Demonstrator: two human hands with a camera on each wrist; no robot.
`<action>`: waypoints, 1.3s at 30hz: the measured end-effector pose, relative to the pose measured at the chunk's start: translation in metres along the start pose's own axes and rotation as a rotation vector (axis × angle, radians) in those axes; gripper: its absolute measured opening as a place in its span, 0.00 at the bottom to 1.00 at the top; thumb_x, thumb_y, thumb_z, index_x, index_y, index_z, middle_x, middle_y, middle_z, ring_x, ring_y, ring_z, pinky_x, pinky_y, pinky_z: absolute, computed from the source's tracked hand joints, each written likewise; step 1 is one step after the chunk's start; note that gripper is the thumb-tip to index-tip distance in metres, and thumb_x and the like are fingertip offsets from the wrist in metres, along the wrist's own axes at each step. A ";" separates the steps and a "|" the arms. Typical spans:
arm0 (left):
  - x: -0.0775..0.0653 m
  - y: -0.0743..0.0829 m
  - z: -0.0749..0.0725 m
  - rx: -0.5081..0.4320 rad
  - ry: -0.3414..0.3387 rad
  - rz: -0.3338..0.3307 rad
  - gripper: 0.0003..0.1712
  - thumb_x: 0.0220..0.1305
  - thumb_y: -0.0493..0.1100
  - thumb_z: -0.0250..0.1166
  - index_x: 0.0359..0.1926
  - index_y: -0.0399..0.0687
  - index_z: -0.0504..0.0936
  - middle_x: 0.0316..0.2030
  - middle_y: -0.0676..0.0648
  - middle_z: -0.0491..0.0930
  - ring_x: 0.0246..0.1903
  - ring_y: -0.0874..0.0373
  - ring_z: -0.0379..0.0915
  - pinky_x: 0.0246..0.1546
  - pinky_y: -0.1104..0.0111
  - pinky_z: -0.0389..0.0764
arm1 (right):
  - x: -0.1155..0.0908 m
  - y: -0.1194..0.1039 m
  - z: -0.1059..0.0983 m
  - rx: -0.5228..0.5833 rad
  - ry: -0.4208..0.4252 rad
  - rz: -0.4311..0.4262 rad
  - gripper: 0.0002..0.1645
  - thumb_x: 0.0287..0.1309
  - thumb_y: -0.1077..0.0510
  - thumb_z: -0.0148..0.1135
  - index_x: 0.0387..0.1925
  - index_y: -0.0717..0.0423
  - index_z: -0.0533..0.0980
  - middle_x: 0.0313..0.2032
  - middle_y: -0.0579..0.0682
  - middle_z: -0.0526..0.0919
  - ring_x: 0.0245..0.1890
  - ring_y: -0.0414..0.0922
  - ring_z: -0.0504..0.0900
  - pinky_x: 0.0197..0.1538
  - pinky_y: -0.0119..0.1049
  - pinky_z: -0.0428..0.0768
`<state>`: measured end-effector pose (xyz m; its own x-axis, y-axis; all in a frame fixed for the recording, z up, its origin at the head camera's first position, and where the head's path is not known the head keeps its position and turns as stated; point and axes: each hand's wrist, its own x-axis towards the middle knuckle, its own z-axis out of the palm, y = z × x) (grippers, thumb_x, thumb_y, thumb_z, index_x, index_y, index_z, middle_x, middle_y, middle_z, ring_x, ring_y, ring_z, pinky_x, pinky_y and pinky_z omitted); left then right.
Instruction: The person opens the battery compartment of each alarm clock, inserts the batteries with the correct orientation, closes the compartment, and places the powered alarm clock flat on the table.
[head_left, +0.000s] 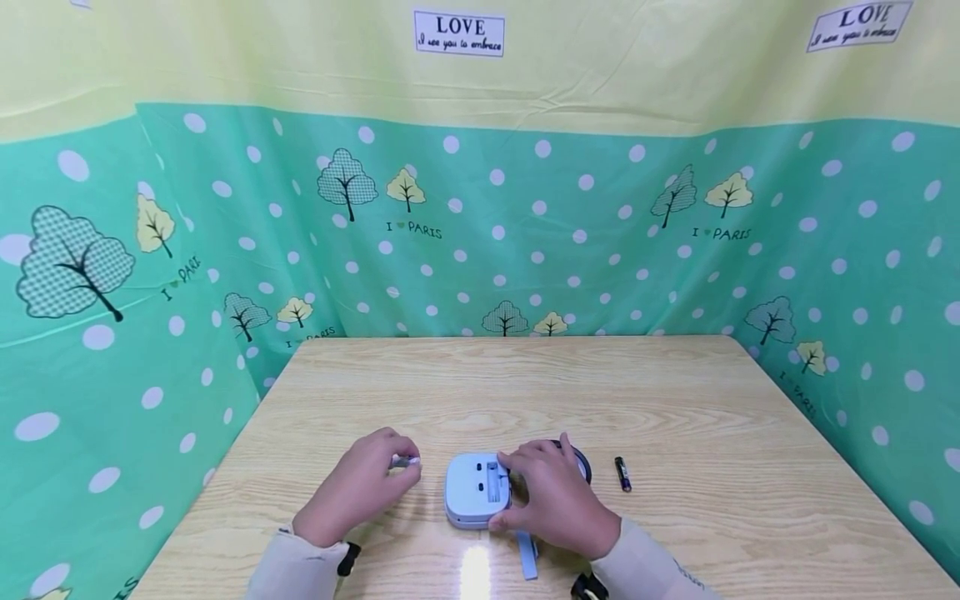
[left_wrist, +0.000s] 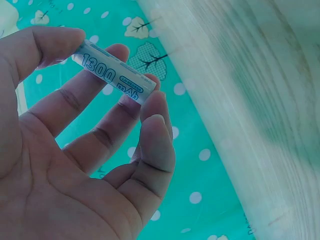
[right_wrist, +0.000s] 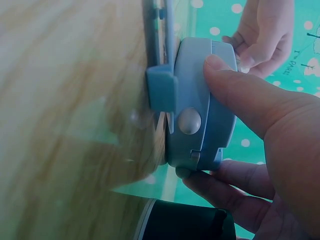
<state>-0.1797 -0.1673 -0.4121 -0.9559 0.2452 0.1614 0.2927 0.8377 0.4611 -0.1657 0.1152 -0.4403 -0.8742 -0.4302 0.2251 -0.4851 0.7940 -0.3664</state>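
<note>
At the wood-grain table (head_left: 525,392)
Left hand (head_left: 363,482) pinches white battery (left_wrist: 112,73) marked 1300 mAh; right hand (head_left: 553,502) grips blue device (head_left: 462,498), slot (head_left: 492,483) uncovered

Pale, off-white sleeves (head_left: 291,571) — a small dark marking (head_left: 686,575) on the right — black wrist pieces (head_left: 348,558).

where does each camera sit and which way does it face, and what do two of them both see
Head: worn on the head, facing forward and down at the table, blue device and curtain; left hand, right hand and sleeves show.
Left wrist: worn there, facing a pale battery pinched in the left hand; that hand's palm shows.
Right wrist: worn there, facing the blue device's side; the right hand gripping it shows, left hand beyond.
Shared: head and right wrist both show the blue device and both hands.
</note>
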 end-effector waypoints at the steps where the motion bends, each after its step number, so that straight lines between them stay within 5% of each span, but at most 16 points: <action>1: 0.000 0.000 0.000 0.000 0.003 0.002 0.04 0.57 0.50 0.63 0.32 0.61 0.84 0.34 0.62 0.76 0.38 0.64 0.75 0.42 0.64 0.76 | 0.000 0.000 0.000 -0.001 0.000 0.000 0.55 0.27 0.21 0.66 0.59 0.44 0.75 0.52 0.41 0.79 0.58 0.46 0.69 0.62 0.73 0.41; 13: 0.003 0.006 0.000 0.034 -0.025 -0.012 0.06 0.64 0.52 0.60 0.36 0.62 0.83 0.28 0.62 0.74 0.26 0.68 0.68 0.29 0.71 0.72 | 0.000 0.000 0.000 -0.022 0.009 -0.006 0.54 0.29 0.21 0.65 0.59 0.43 0.75 0.52 0.42 0.79 0.58 0.46 0.69 0.62 0.72 0.44; 39: 0.007 0.013 0.003 0.050 0.062 -0.006 0.06 0.63 0.53 0.62 0.33 0.59 0.81 0.22 0.63 0.72 0.21 0.68 0.66 0.25 0.73 0.70 | -0.001 -0.001 0.000 -0.017 0.008 -0.005 0.54 0.29 0.21 0.65 0.59 0.43 0.75 0.52 0.42 0.79 0.58 0.46 0.69 0.62 0.72 0.43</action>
<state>-0.1826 -0.1530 -0.4080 -0.9541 0.2106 0.2130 0.2838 0.8630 0.4180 -0.1645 0.1145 -0.4405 -0.8716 -0.4308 0.2338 -0.4888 0.7992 -0.3497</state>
